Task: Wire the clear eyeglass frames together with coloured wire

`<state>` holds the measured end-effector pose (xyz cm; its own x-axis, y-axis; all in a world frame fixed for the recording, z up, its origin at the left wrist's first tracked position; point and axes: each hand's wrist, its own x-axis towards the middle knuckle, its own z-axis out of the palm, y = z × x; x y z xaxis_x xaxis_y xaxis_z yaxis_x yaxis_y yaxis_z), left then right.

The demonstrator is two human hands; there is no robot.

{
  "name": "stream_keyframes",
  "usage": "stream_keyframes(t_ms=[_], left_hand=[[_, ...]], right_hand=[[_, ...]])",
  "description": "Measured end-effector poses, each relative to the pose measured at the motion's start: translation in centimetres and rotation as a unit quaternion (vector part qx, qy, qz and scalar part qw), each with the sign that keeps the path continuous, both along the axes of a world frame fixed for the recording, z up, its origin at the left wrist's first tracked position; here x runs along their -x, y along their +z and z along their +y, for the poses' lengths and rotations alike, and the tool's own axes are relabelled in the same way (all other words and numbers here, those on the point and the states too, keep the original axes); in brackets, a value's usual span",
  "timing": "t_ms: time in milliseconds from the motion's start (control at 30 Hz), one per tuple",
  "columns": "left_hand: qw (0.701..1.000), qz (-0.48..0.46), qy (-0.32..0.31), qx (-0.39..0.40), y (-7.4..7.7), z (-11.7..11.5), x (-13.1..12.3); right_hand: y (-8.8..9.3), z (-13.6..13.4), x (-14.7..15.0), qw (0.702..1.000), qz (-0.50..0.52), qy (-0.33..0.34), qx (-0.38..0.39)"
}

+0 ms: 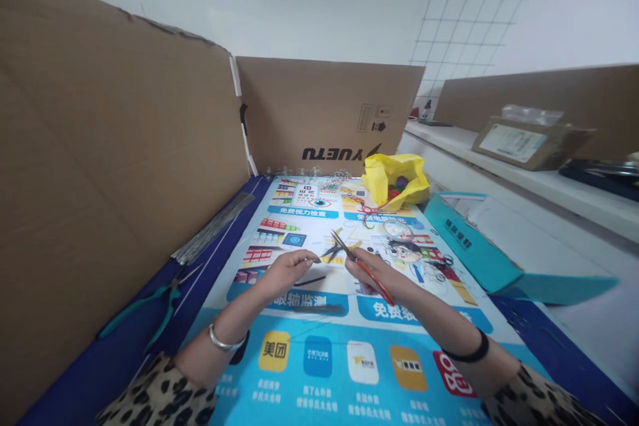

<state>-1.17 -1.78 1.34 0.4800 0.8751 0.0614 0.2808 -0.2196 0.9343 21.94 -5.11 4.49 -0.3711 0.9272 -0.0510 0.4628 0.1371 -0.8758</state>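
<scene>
In the head view, my right hand (372, 271) is wrapped around red-handled needle-nose pliers (370, 274). Their long pointed jaws stand slightly apart and aim up and to the left. My left hand (292, 271) is closed in a pinch, with a small dark tip showing at the fingers; what it is I cannot make out. Between the hands, a yellow-handled tool (331, 253) with dark jaws lies on the printed sheet (224, 319), partly hidden behind the red pliers. A short dark strip (310, 280) lies just below my left fingers.
Teal-handled pliers (162, 303) and a bundle of grey wires (212, 229) lie at the left. A yellow bag (394, 176) with coloured balls stands at the back right, near a round clear dish (398, 231). An open teal box (474, 246) is at the right. Cardboard walls (319, 106) enclose the back and left.
</scene>
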Motion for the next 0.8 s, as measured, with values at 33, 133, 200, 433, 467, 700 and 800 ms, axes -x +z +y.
stream_keyframes(t_ms=[33,133,200,433,467,700,800], left_hand=[[1.0,0.0,-0.002,0.001,0.0,0.0,0.0],[1.0,0.003,0.0,0.0,0.0,0.0,0.0],[1.0,0.005,0.002,-0.004,0.1,-0.1,0.0],[1.0,0.017,0.005,-0.016,0.3,-0.1,-0.1],[1.0,0.022,0.009,-0.018,0.2,0.0,-0.1],[0.998,0.042,0.053,-0.001,-1.3,0.6,-0.7],[0.997,0.039,0.068,0.013,-1.8,0.9,-0.7]], right_hand=[[0.0,0.0,0.0,1.0,0.001,0.0,0.0],[0.1,-0.1,0.0,1.0,0.003,0.003,0.008],[0.1,-0.1,0.0,1.0,-0.002,0.005,0.013],[0.1,0.1,0.0,0.999,0.005,-0.002,0.038],[0.0,0.3,0.0,0.998,0.009,-0.005,0.06],[0.0,3.3,0.5,0.958,-0.021,-0.03,0.284],[-0.5,4.7,0.8,0.942,-0.036,-0.027,0.333]])
